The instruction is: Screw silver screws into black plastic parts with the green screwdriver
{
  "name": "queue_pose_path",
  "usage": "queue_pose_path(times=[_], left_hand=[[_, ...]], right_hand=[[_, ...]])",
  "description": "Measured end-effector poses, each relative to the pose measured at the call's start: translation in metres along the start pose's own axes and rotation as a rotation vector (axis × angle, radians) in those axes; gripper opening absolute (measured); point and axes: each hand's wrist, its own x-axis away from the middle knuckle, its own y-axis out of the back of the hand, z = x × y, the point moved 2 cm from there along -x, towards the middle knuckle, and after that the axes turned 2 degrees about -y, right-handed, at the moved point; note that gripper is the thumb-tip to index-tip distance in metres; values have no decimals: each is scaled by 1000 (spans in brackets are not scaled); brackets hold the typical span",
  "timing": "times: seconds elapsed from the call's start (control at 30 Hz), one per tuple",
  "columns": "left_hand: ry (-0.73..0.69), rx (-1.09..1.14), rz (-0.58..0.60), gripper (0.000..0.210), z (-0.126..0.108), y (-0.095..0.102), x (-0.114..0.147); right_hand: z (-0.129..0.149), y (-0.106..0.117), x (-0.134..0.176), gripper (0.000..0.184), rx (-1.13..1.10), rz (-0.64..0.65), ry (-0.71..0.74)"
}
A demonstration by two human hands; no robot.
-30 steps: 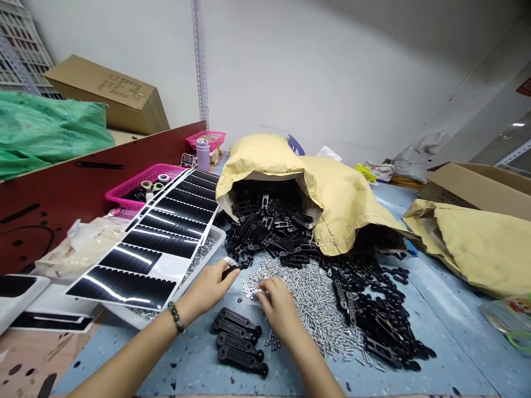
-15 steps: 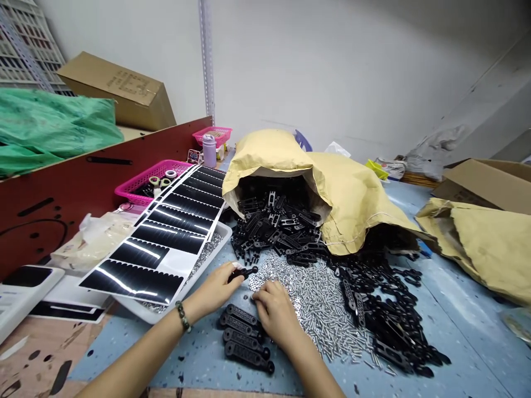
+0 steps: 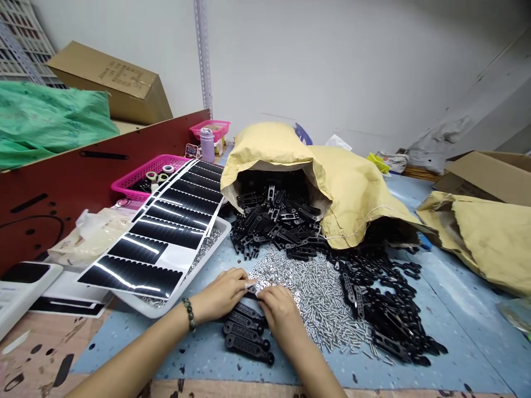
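My left hand [image 3: 222,294] is closed on a black plastic arm piece [image 3: 251,291], gripped between thumb and fingers. Against the right end of that piece, the fingertips of my right hand [image 3: 282,312] are pinched together; whatever small item they may hold is hidden. Just below both hands lies a stack of similar black arm pieces [image 3: 248,345], lined up side by side on the blue mat. Small silver nuts [image 3: 269,266] are scattered beyond my fingers, and a heap of silver screws [image 3: 327,309] spreads to the right of my right hand.
Paper sacks [image 3: 269,141] spill black parts [image 3: 274,226] behind the hardware. More black parts [image 3: 398,315] lie at right. Black sticker sheets [image 3: 174,257] rest across a white tray [image 3: 155,310] at left, near a pink basket [image 3: 124,185]. Cardboard boxes stand on both sides.
My left hand has brought the black arm piece right and down to my right hand. The right fingertips now meet at its end. The view has shifted slightly.
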Motion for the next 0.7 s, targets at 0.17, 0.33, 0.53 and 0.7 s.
queue_pose_path(times=[0.17,0.33,0.53,0.7], left_hand=[[25,2,26,23,8,5,-4],[33,-6,32,19,7,7,-5],[19,-60,20,22,-5,16,-4],[6,-109,60,20,-3,15,-7]], right_hand=[[-6,-8,0,16,-27,-28,-21],[-5,-4,-2,17,-42,-33,-42],[1,7,-5,16,-64,-56,-44],[5,3,-1,16,-46,-47,-41]])
